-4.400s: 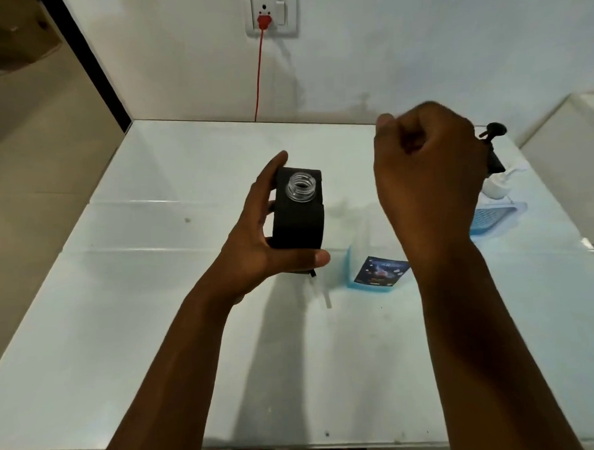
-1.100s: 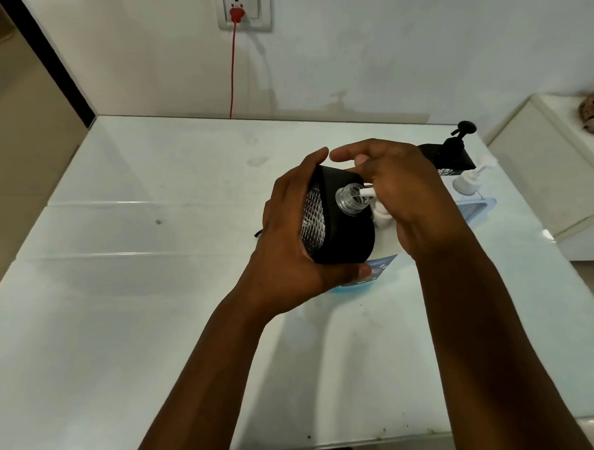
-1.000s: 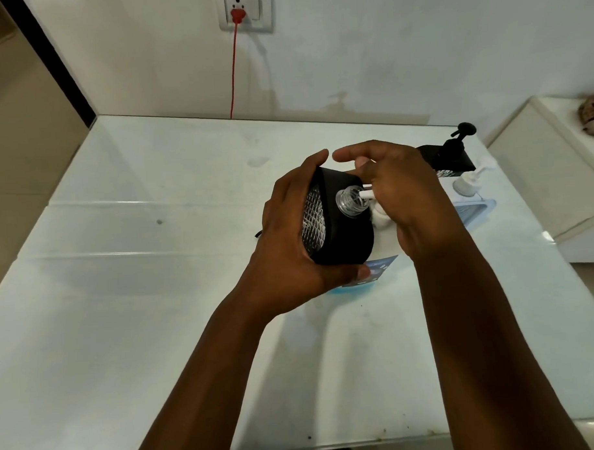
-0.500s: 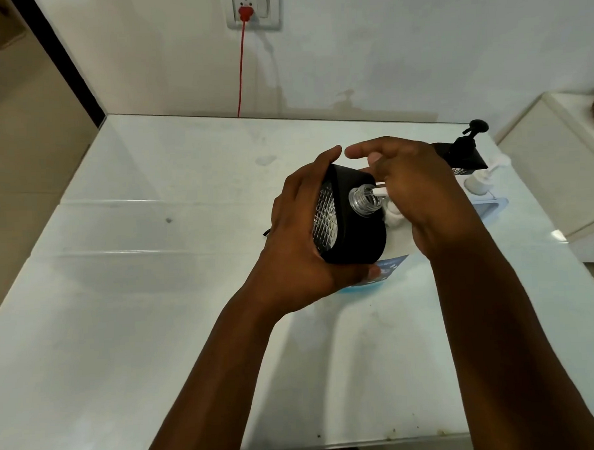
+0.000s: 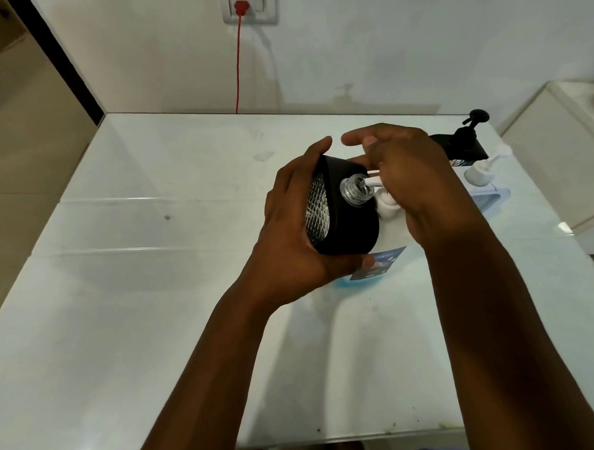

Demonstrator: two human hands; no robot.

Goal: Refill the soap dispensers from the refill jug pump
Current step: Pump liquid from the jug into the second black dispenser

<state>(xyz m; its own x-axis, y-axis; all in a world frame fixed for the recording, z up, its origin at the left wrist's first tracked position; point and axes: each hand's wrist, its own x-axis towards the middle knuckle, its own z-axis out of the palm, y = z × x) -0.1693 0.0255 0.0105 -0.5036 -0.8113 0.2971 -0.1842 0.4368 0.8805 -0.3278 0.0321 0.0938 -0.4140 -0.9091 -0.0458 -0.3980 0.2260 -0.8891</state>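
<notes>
Over the middle of the pale surface [image 5: 158, 330] my left hand [image 5: 289, 245] has its grip curled round the black soap dispenser [image 5: 349, 223], thumb over the far top edge and fingers wrapped underneath, so the bottle is tilted with its clear open neck [image 5: 356, 189] turned toward my right. My right hand [image 5: 415, 183] rests on the white pump [image 5: 386, 206] of the refill jug [image 5: 374, 266], fingers bent down over the pump head, index finger stretched out above it; the white spout [image 5: 373, 181] sits right at the dispenser's neck. The jug stands on the surface just behind the dispenser, mostly hidden. Further right stand a second black dispenser [image 5: 461, 145] and another white pump bottle [image 5: 480, 174].
</notes>
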